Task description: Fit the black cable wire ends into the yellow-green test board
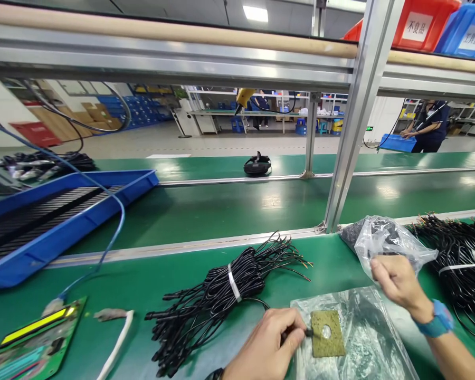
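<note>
While the left hand (267, 343) pinches the end of a thin black cable plug (306, 332), its tip sits against the edge of the square yellow-green sponge pad w/ a round hole (328, 333), which lies on a flat clear plastic bag (364, 327) at the near edge of the green bench (150, 285). Right hand (396, 282), just beyond and right of the pad, is clenched on the crinkled clear plastic bag of small dark parts (388, 240), fingers gathering the film.

Risks, as I judge them: pad rests loose on slick film, so a push from the plug could slide it off or bunch the bag. Bag of parts is gripped by thin film only; it could tear or tip and spill.

Left of the pad, the tied bundle of black cables w/ a white strap (221, 287) lies close, and the lead running from it to the hand could snag loops and drag the bundle. Further left: a green circuit board w/ lit yellow display (35, 332), a blue plastic tray (43, 216). Right of the pad, another black cable pile (463, 264).
</note>
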A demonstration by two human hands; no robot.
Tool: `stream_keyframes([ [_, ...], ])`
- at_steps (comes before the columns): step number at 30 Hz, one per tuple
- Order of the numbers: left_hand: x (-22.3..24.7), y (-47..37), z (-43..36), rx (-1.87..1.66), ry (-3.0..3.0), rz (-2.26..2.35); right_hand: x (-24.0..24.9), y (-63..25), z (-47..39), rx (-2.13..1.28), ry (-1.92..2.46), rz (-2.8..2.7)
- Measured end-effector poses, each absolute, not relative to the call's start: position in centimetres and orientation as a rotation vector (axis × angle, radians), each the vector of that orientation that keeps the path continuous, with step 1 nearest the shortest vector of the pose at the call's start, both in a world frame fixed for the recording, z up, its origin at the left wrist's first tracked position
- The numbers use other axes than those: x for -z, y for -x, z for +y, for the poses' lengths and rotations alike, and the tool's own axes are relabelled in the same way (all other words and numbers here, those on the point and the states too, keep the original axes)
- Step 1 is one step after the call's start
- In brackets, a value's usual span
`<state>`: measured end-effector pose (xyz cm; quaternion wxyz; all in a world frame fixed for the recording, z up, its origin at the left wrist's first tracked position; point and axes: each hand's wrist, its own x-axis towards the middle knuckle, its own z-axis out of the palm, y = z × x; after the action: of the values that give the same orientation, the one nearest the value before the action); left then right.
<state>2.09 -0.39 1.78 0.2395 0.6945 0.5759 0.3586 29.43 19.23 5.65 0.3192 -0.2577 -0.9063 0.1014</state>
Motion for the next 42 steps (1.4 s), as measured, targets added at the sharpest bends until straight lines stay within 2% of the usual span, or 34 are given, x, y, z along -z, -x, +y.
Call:
stream_keyframes([
  [3,-2.9,-1.2,-0.4,-0.963,-2.066,1.327,-5.2,-32.0,22.1,0.037,1.355,-2.535],
  [6,-2.7,-0.9,0.2,-1.107,-2.166,1.483,-3.7,-32.1,23.1,0.218,1.67,-2.602],
  [12,-1.4,-0.8,1.6,-1.412,-2.4,2.06,-2.0,-29.6,21.9,0.215,1.619,-2.7],
  [16,-1.1,-0.4,2.4,-1.183,-2.496,2.34,-2.0,-29.5,21.7,0.203,1.673,-2.695],
  [19,-1.1,-0.3,2.8,-1.099,-2.527,2.306,-2.1,-29.4,21.5,0.225,1.688,-2.672],
  [25,-2.3,-1.2,2.6,-1.277,-2.586,2.035,-2.8,-29.2,21.3,0.265,1.689,-2.611],
  [30,-2.1,-2.5,1.8,-1.098,-2.657,1.762,-2.9,-29.2,21.8,0.24,1.668,-2.605],
  [38,-0.2,-3.0,1.3,-0.737,-2.663,1.69,-2.3,-29.1,22.2,0.229,1.639,-2.593],
  [42,0.2,-3.4,1.1,-0.686,-2.616,1.733,-2.1,-29.2,22.5,0.225,1.627,-2.584],
])
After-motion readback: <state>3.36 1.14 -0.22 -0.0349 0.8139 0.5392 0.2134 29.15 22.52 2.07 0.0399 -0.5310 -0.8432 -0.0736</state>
